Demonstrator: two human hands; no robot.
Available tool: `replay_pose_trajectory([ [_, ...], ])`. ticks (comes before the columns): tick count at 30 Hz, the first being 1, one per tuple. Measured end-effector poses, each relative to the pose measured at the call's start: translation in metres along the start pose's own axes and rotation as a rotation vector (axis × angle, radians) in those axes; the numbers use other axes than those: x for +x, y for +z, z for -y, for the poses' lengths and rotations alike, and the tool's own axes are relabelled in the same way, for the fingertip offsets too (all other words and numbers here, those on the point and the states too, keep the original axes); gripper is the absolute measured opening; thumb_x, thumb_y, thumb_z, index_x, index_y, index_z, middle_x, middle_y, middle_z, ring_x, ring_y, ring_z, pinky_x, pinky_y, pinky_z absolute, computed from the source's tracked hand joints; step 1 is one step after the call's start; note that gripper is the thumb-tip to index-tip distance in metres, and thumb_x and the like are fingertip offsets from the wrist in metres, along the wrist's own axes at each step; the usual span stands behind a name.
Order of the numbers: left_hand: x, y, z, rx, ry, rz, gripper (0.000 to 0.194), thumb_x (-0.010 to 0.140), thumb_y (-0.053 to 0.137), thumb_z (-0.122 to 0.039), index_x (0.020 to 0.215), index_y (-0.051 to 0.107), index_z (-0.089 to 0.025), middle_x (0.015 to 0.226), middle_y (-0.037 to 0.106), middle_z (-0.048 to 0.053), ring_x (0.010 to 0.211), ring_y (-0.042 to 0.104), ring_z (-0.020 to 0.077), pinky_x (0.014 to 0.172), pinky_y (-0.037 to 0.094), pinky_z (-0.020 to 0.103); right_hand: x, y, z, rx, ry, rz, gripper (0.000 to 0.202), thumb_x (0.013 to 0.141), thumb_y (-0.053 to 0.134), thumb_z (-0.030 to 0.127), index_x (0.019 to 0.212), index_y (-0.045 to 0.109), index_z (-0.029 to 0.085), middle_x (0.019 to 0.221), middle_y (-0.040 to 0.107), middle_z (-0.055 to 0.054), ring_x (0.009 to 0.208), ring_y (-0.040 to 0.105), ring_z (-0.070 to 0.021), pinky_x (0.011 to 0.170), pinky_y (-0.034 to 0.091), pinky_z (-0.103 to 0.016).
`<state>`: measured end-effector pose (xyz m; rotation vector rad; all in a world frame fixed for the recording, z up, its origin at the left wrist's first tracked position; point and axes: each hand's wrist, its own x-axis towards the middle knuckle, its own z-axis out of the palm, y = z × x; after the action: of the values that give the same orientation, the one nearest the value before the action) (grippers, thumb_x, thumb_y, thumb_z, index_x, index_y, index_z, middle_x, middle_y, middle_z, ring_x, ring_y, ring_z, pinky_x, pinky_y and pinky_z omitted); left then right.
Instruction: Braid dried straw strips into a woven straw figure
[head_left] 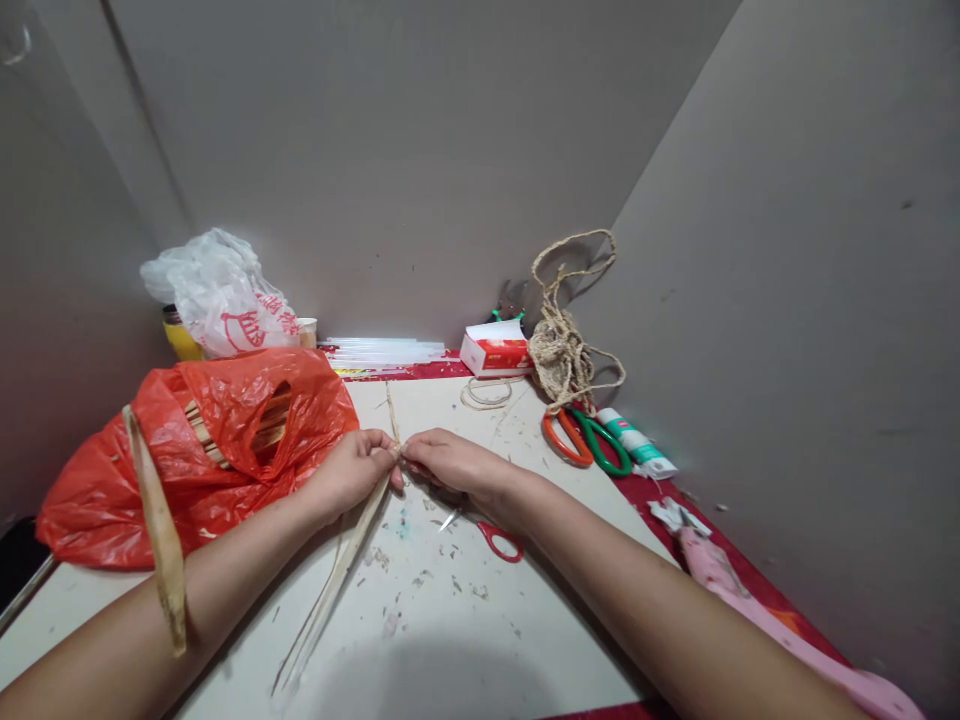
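Nearest the person, the loose tails of the fibre strip hang toward seven o'clock from the grip. The left hand and right hand meet at the strip's upper part, thumb and fingers of each pinched on it. A thin strand runs beyond them at twelve; the fingers hide any join. Toward eight, a broad dried blade overlaps the left forearm. Between four and five, red-handled scissors lie partly under the right wrist. A red bag bulges close by at nine. Orange and green handles sit at three, coiled rope at two, a red-and-white box past one. Farther back, white sticks lie at twelve, a white bag between ten and eleven.
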<state>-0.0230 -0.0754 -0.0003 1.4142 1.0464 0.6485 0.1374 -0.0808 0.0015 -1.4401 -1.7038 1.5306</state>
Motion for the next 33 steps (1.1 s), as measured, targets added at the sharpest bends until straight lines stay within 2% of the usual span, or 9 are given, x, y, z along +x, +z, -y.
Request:
replay_pose_trajectory([
  [4,0.002,0.0,0.003,0.103,0.064,-0.017,0.006,0.069,0.048,-0.017,0.07,0.054,-0.015,0.058,0.063,0.0,0.049,0.049,0.0094,0.053,0.035,0.019,0.004,0.004,-0.005,0.1,0.008,0.031,0.029,0.079,0.039,0.032,0.062,0.057,0.016,0.043,0.027,0.008,0.034,0.018,-0.0061,0.031,0.011,-0.021],
  [9,0.006,-0.007,0.006,0.203,0.088,0.013,0.016,0.07,0.049,-0.021,0.079,0.061,-0.015,0.07,0.067,0.001,0.063,0.059,0.0139,0.061,0.041,0.022,0.007,0.013,-0.002,0.034,0.031,-0.177,0.02,0.073,0.043,0.024,0.057,0.051,0.016,0.042,0.033,0.007,0.034,0.024,-0.0043,0.034,0.015,-0.019],
  [13,0.003,-0.015,-0.006,0.412,0.145,0.032,0.023,0.072,0.046,-0.02,0.078,0.068,-0.016,0.076,0.069,0.002,0.07,0.06,0.0155,0.068,0.043,0.023,0.004,0.021,0.006,-0.058,0.041,-0.297,0.022,0.071,0.045,0.017,0.05,0.049,0.014,0.041,0.041,0.005,0.035,0.032,-0.004,0.037,0.021,-0.019],
  [17,-0.003,-0.017,-0.018,0.42,0.083,0.051,0.021,0.071,0.046,-0.017,0.07,0.068,-0.015,0.062,0.065,0.001,0.054,0.055,0.0113,0.056,0.041,0.02,0.003,0.028,0.011,-0.006,0.068,-0.35,0.022,0.071,0.047,0.014,0.05,0.056,0.013,0.037,0.041,0.004,0.034,0.03,-0.004,0.037,0.02,-0.02],
  [21,-0.006,-0.011,-0.015,0.232,-0.08,0.117,0.023,0.077,0.044,-0.023,0.088,0.061,-0.014,0.045,0.052,-0.004,0.031,0.039,0.0073,0.036,0.029,0.017,0.005,0.033,0.008,0.306,0.094,-0.317,0.021,0.07,0.046,0.016,0.05,0.049,0.016,0.032,0.033,0.007,0.028,0.022,-0.0037,0.033,0.015,-0.021],
  [24,-0.006,-0.004,-0.005,0.16,-0.092,0.146,0.022,0.08,0.042,-0.028,0.095,0.053,-0.016,0.049,0.055,-0.003,0.033,0.047,0.0101,0.034,0.034,0.018,0.005,0.035,0.005,0.489,0.111,-0.256,0.022,0.071,0.046,0.02,0.05,0.042,0.018,0.029,0.03,0.009,0.025,0.018,-0.0046,0.03,0.01,-0.021],
  [28,-0.007,0.007,0.006,0.126,-0.052,0.142,0.012,0.081,0.04,-0.024,0.087,0.047,-0.017,0.06,0.059,-0.001,0.037,0.053,0.0112,0.035,0.039,0.02,0.003,0.037,0.004,0.533,0.108,-0.181,0.02,0.072,0.046,0.021,0.052,0.046,0.017,0.028,0.038,0.005,0.023,0.023,-0.005,0.029,0.008,-0.02],
  [30,-0.009,0.011,0.006,0.114,-0.042,0.132,0.009,0.079,0.041,-0.021,0.087,0.046,-0.018,0.064,0.06,-0.001,0.04,0.056,0.0113,0.037,0.041,0.02,0.002,0.037,0.004,0.529,0.11,-0.159,0.02,0.072,0.046,0.021,0.052,0.047,0.016,0.029,0.042,0.003,0.023,0.027,-0.0054,0.029,0.008,-0.019],
  [33,-0.014,0.01,-0.002,0.123,-0.051,0.166,0.014,0.075,0.046,-0.019,0.089,0.047,-0.018,0.068,0.062,0.001,0.043,0.058,0.0118,0.039,0.041,0.02,0.0,0.034,0.005,0.551,0.127,-0.155,0.02,0.071,0.045,0.018,0.051,0.046,0.016,0.028,0.037,0.005,0.024,0.029,-0.0055,0.028,0.009,-0.019],
])
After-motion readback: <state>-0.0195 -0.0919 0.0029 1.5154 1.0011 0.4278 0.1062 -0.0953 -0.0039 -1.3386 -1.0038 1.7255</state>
